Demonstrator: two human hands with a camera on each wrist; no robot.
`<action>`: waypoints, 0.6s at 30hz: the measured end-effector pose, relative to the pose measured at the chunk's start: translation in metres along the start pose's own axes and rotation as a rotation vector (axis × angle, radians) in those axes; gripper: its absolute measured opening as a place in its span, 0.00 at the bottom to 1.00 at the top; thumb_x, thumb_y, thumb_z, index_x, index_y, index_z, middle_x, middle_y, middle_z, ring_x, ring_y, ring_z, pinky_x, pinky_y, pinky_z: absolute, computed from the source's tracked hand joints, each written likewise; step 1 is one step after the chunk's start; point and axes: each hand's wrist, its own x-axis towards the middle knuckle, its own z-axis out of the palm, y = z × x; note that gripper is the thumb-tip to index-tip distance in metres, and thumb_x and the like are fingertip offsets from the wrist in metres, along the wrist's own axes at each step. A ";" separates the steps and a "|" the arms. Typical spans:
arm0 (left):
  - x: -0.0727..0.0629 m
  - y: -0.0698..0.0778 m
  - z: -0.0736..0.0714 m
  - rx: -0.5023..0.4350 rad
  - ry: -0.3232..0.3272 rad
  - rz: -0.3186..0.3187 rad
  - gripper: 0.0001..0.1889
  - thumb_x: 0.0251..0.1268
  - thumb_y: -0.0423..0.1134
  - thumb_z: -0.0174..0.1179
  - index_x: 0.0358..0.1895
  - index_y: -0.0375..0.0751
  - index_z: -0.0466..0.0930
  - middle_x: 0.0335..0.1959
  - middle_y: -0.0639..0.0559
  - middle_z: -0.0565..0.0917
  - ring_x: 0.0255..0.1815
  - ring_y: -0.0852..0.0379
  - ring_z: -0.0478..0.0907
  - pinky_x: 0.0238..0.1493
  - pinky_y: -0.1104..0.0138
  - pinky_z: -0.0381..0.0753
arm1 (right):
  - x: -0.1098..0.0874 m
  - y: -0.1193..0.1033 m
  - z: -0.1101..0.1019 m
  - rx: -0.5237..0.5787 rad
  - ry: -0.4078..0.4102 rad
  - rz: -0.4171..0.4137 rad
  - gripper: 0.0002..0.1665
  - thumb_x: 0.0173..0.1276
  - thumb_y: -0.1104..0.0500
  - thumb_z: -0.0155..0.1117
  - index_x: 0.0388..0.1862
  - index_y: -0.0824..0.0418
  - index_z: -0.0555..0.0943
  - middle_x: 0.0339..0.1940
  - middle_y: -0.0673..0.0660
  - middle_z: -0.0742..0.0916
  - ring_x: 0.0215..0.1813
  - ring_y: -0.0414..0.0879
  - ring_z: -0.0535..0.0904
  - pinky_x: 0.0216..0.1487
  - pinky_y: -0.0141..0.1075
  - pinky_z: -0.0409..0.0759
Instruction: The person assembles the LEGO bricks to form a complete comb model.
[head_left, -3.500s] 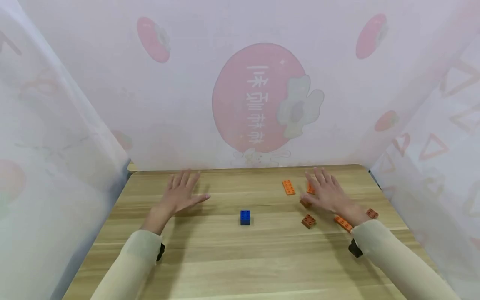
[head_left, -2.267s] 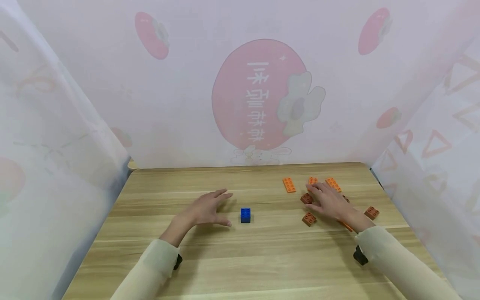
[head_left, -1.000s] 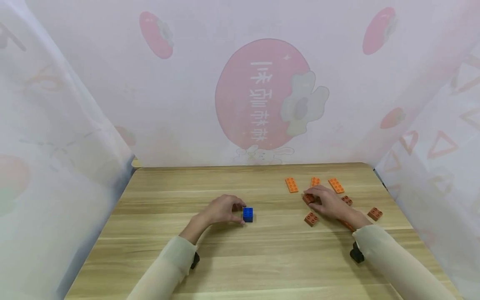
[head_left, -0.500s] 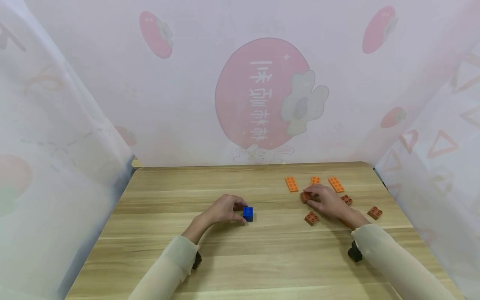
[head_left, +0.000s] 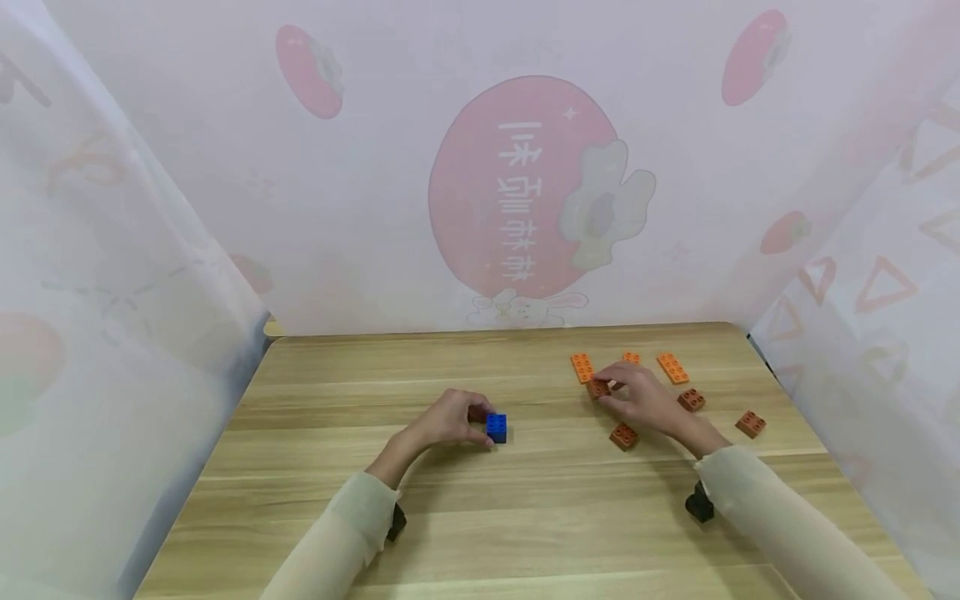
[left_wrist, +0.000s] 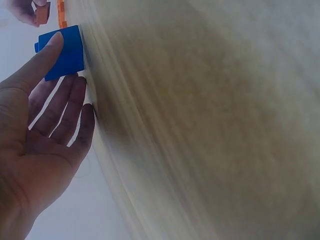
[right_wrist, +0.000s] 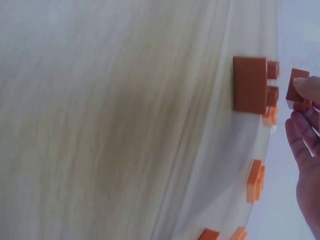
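Note:
On the wooden table, my left hand (head_left: 450, 419) pinches a blue toy building brick (head_left: 497, 428) between thumb and fingers. Its thumb lies flat on one side of the blue brick (left_wrist: 72, 57) in the left wrist view. Farther right, my right hand (head_left: 647, 398) holds a brown building brick (head_left: 597, 389) by thumb and fingertips. In the right wrist view this brown brick (right_wrist: 295, 93) is raised off the table, studs pointing toward the palm side. Another brown brick (head_left: 624, 436) lies on the table just in front of the right hand.
Around the right hand lie orange flat bricks: one at the back left (head_left: 582, 367), one partly hidden behind the fingers (head_left: 632, 358) and one at the back right (head_left: 672, 367). Two brown bricks (head_left: 692, 400) sit to its right. A pale curtain (head_left: 360, 250) walls the table's back edge.
The left hand has reached right and taken hold of the blue brick. The right hand has gripped a brown brick, then carried it left and up from its place among the others.

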 end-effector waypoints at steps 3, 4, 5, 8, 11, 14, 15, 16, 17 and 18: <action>0.000 0.000 0.001 -0.009 0.004 -0.003 0.19 0.54 0.35 0.83 0.47 0.36 0.87 0.43 0.48 0.91 0.44 0.54 0.89 0.50 0.61 0.89 | 0.000 -0.006 0.001 0.000 -0.007 0.023 0.22 0.66 0.68 0.78 0.59 0.66 0.86 0.53 0.58 0.89 0.51 0.52 0.87 0.47 0.39 0.90; 0.000 0.000 0.001 -0.012 0.005 -0.005 0.19 0.54 0.35 0.83 0.47 0.36 0.87 0.42 0.48 0.91 0.44 0.54 0.89 0.50 0.62 0.89 | 0.000 -0.008 0.002 -0.001 -0.009 0.027 0.23 0.67 0.67 0.77 0.60 0.65 0.86 0.53 0.58 0.89 0.51 0.51 0.87 0.47 0.39 0.90; 0.000 0.001 0.002 -0.015 0.005 -0.007 0.19 0.54 0.35 0.83 0.47 0.36 0.87 0.42 0.49 0.91 0.44 0.54 0.89 0.50 0.62 0.89 | 0.001 -0.010 0.002 0.002 -0.008 0.029 0.23 0.67 0.67 0.77 0.61 0.65 0.86 0.53 0.58 0.89 0.51 0.51 0.87 0.47 0.40 0.90; 0.000 0.000 0.002 -0.026 0.005 -0.015 0.19 0.54 0.35 0.83 0.47 0.37 0.87 0.42 0.49 0.91 0.44 0.55 0.89 0.49 0.65 0.89 | 0.003 -0.016 0.004 0.025 0.005 0.016 0.24 0.67 0.68 0.77 0.61 0.66 0.85 0.53 0.58 0.89 0.52 0.52 0.86 0.47 0.43 0.90; 0.000 0.000 0.002 -0.041 0.009 -0.022 0.19 0.54 0.35 0.83 0.47 0.37 0.87 0.41 0.49 0.91 0.43 0.55 0.89 0.49 0.66 0.88 | 0.007 -0.022 0.008 0.049 0.039 -0.016 0.24 0.65 0.69 0.78 0.61 0.67 0.85 0.53 0.59 0.90 0.51 0.53 0.87 0.47 0.46 0.90; 0.001 0.000 0.002 -0.059 0.012 -0.031 0.19 0.53 0.35 0.84 0.46 0.37 0.87 0.41 0.50 0.91 0.43 0.56 0.88 0.48 0.68 0.88 | 0.011 -0.026 0.013 0.060 0.074 -0.047 0.25 0.63 0.70 0.79 0.60 0.68 0.86 0.52 0.60 0.90 0.50 0.53 0.87 0.45 0.47 0.90; 0.001 0.000 0.002 -0.065 0.013 -0.032 0.19 0.53 0.35 0.84 0.46 0.37 0.87 0.41 0.49 0.91 0.43 0.56 0.88 0.48 0.68 0.88 | 0.012 -0.027 0.015 0.060 0.084 -0.054 0.25 0.63 0.70 0.79 0.59 0.68 0.86 0.52 0.60 0.90 0.49 0.53 0.88 0.45 0.47 0.90; 0.002 -0.001 0.002 -0.068 0.014 -0.032 0.19 0.52 0.35 0.84 0.46 0.37 0.87 0.41 0.49 0.91 0.42 0.56 0.88 0.47 0.68 0.88 | 0.012 -0.028 0.017 0.062 0.091 -0.059 0.24 0.63 0.70 0.79 0.59 0.68 0.86 0.52 0.60 0.90 0.48 0.53 0.88 0.44 0.47 0.90; 0.002 -0.001 0.002 -0.066 0.014 -0.028 0.19 0.52 0.35 0.84 0.46 0.37 0.87 0.41 0.49 0.91 0.42 0.56 0.88 0.47 0.68 0.88 | 0.013 -0.029 0.019 0.069 0.096 -0.059 0.24 0.63 0.71 0.79 0.59 0.68 0.86 0.51 0.59 0.90 0.48 0.52 0.88 0.44 0.47 0.90; 0.003 -0.002 0.002 -0.066 0.014 -0.026 0.20 0.52 0.35 0.84 0.46 0.37 0.87 0.41 0.49 0.91 0.42 0.56 0.88 0.47 0.69 0.88 | 0.013 -0.029 0.021 0.083 0.099 -0.058 0.24 0.62 0.71 0.79 0.58 0.68 0.86 0.50 0.59 0.90 0.47 0.52 0.88 0.44 0.47 0.90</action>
